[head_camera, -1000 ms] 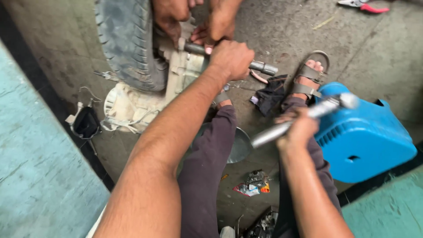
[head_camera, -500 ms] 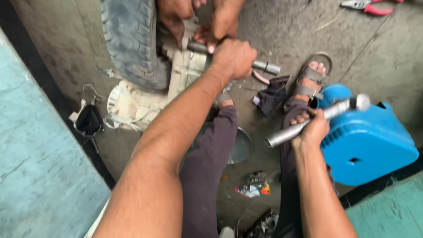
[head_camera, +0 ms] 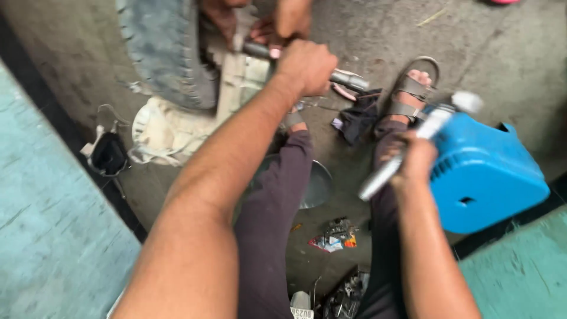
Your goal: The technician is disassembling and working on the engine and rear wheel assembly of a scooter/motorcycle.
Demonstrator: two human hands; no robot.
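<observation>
Your left hand has a tight grip on a steel bar beside the ribbed rubber tyre; your right hand is closed round a smooth metal rod, raised over the blue plastic stool. A co-worker's hands sit close: a slipped swing could strike fingers.

floor: grey concrete, stained | teal slabs at both sides

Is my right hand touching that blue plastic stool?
Cannot tell. In the head view the right hand, gripping a silver metal rod, overlaps the blue plastic stool's edge, and motion blur hides any gap.
</observation>
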